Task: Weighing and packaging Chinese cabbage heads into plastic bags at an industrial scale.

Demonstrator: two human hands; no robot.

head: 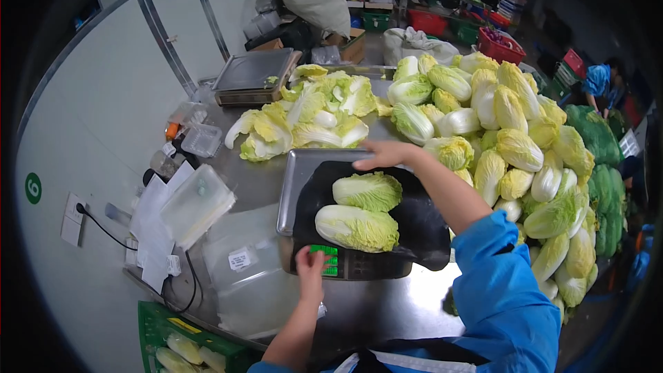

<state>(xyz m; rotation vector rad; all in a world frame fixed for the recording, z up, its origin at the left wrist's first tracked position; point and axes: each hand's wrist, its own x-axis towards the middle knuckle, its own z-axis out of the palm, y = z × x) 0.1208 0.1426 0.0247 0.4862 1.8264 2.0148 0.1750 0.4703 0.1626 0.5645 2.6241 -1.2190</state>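
Two napa cabbages lie side by side on black plastic sheeting (pixel 316 186) over the metal pan of a digital scale (pixel 286 207). The smaller cabbage (pixel 368 191) is above the larger cabbage (pixel 357 228). Over the far edge of the pan, my right hand (pixel 388 154) is spread and holds nothing. My left hand (pixel 311 269) is at the scale's green-lit display (pixel 330 260), partly covering it; its fingers are bent, and whether they touch the scale is unclear.
A large heap of napa cabbages (pixel 518 145) rises on the right. Loose cabbage leaves (pixel 311 119) lie beyond the scale, near a second scale (pixel 254 75). Clear plastic bags (pixel 248 280) cover the left of the table. A green crate (pixel 155 326) holds cabbages below. A co-worker (pixel 598 80) bends at far right.
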